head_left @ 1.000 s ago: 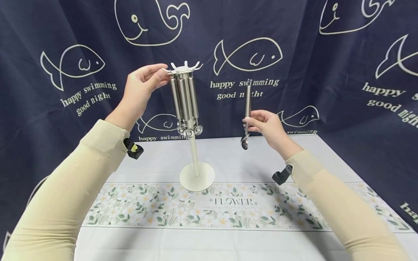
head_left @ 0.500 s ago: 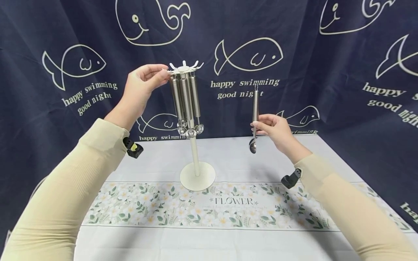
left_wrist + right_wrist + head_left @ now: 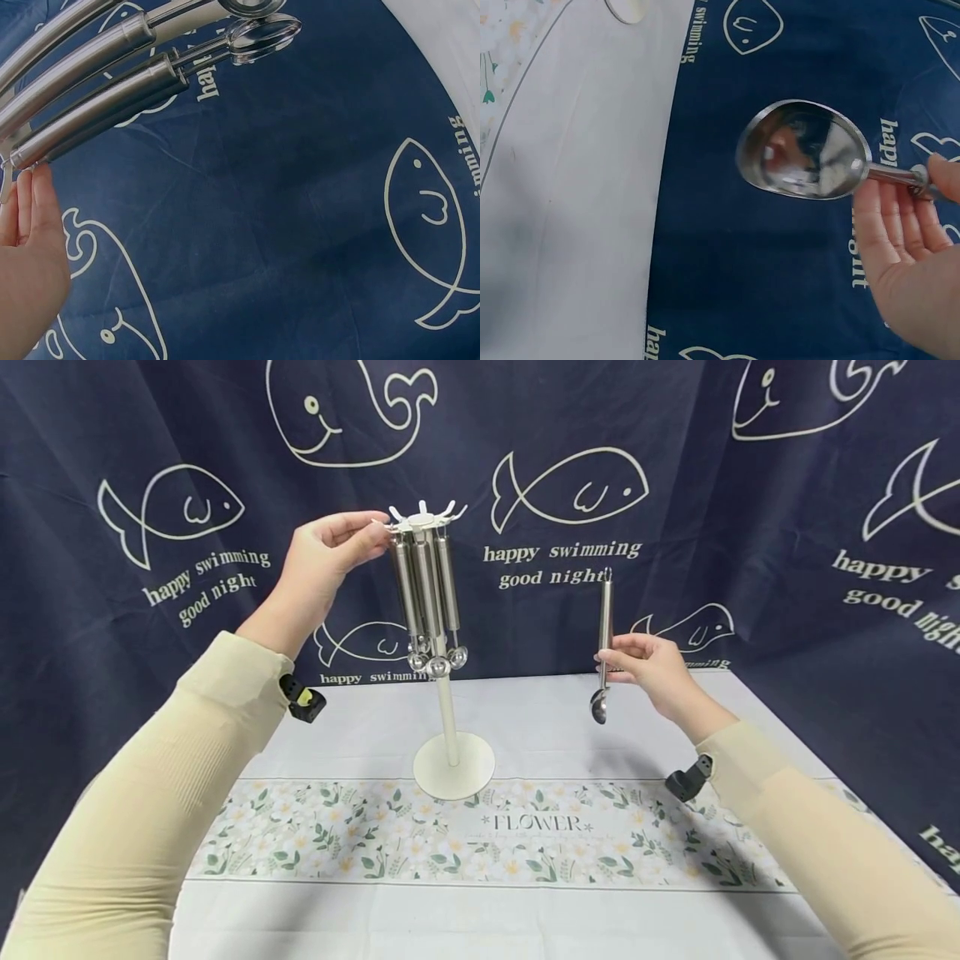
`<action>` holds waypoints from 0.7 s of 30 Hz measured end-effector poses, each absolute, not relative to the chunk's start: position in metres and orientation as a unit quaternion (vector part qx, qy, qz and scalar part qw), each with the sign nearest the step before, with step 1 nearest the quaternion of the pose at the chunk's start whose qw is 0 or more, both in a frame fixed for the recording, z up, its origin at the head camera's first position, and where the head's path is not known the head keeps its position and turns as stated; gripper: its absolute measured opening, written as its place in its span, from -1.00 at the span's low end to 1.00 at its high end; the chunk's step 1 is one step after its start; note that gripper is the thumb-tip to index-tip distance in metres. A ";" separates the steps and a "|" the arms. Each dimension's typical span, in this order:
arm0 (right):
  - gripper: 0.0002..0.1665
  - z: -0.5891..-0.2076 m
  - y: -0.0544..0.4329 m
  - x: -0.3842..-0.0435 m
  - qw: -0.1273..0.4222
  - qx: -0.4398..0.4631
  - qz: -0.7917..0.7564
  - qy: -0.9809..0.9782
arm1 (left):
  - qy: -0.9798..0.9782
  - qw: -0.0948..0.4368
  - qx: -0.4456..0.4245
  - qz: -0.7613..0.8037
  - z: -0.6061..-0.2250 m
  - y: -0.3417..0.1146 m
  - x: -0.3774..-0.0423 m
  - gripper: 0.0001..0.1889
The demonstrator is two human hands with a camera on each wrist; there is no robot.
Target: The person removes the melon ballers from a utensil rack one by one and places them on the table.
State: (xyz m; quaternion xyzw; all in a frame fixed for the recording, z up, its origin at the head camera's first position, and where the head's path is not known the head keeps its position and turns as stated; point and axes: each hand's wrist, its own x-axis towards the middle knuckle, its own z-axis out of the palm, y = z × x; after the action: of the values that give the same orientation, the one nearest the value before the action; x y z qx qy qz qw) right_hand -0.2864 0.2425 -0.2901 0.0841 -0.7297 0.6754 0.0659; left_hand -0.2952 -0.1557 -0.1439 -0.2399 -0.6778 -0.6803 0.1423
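Note:
My right hand (image 3: 651, 670) pinches a steel ice cream scoop (image 3: 606, 618) low on its handle and holds it upright in the air, bowl down. In the right wrist view the scoop's shiny oval bowl (image 3: 806, 150) fills the middle. My left hand (image 3: 330, 547) pinches a hook at the left of a white hanging rack (image 3: 422, 520). From the rack hang several steel-handled utensils (image 3: 426, 585) with small round bowls. Close by in the left wrist view are their handles (image 3: 97, 112), just above the fingertips of my left hand (image 3: 34, 247); the thumb is hidden there.
The rack's round white base (image 3: 453, 768) stands on a white table cover (image 3: 337, 727) with a flower-printed band (image 3: 337, 839). A dark blue curtain (image 3: 465, 410) with fish drawings hangs close behind the table.
My right hand has carried the scoop to the right and slightly down, away from the rack. The rack's top and hanging utensils have turned slightly; my left hand has stayed at the hook.

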 end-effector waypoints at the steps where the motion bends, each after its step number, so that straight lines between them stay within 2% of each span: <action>1: -0.72 -0.290 0.244 -0.285 0.061 0.077 0.669 -0.736 | -0.679 0.141 -0.240 -0.679 -0.144 -0.156 -0.295 -0.62; 14: -0.84 -0.290 0.258 -0.276 0.013 0.034 0.657 -0.753 | -0.688 0.163 -0.227 -0.670 -0.141 -0.156 -0.292 -0.59; 21: -0.75 -0.298 0.269 -0.275 -0.017 0.008 0.631 -0.775 | -0.695 0.170 -0.222 -0.662 -0.142 -0.154 -0.290 -0.59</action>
State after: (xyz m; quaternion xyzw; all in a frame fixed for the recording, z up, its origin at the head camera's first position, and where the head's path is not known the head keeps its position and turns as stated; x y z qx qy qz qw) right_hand -0.2750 0.2692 -0.2980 0.0081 -0.7754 0.6312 -0.0169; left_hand -0.2895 -0.1538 -0.1418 -0.2225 -0.6949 -0.6623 0.1702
